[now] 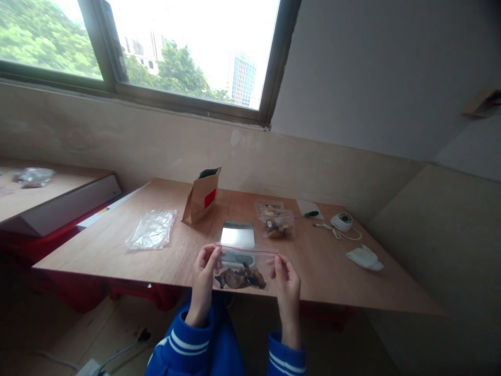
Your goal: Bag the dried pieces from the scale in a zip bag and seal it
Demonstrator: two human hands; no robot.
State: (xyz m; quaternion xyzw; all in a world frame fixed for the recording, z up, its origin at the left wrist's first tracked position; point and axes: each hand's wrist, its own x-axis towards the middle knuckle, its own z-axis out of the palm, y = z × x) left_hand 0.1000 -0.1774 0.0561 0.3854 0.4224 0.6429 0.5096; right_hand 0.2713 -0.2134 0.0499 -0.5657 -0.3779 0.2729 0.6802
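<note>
Both my hands hold up a clear zip bag with a red seal strip along its top and dark dried pieces in its bottom. My left hand pinches the bag's top left corner. My right hand pinches the top right corner. The bag hangs over the near edge of the wooden table. Just behind it a small scale with a shiny steel top lies on the table.
A brown paper pouch with a red label stands at the back. Empty clear bags lie to the left, filled bags right of the scale. Farther right lie a green-capped pen, a white round device and a white cloth.
</note>
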